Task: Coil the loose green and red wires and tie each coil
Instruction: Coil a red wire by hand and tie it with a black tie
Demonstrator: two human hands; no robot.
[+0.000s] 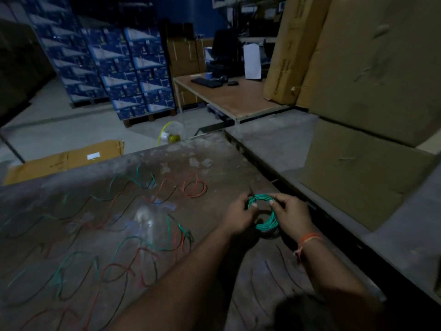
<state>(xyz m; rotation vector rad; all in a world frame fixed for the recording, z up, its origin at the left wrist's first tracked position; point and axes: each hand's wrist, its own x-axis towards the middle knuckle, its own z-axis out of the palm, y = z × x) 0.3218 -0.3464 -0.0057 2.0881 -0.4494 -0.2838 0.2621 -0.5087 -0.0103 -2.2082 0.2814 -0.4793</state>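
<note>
- Green wire coil held just above the worktop, near its right edge, between both hands.
- Left hand pinching the coil's left side, thumb on top, fingers curled under.
- Right hand gripping the right side, fingers wrapped round the bundled turns.
- Probably light and springy: thin insulated wire, likely to fan open if either grip slackens, so best held across all turns at once, at opposite sides as now.
- Free end for tying not discernible in the dim light.
- Loose green wires and loose red wires strewn over the left and middle of the worktop, tangled together.
- Small red coil lying toward the far edge; whether tied, cannot tell.
- Clear plastic wrapping lying among the strands.
</note>
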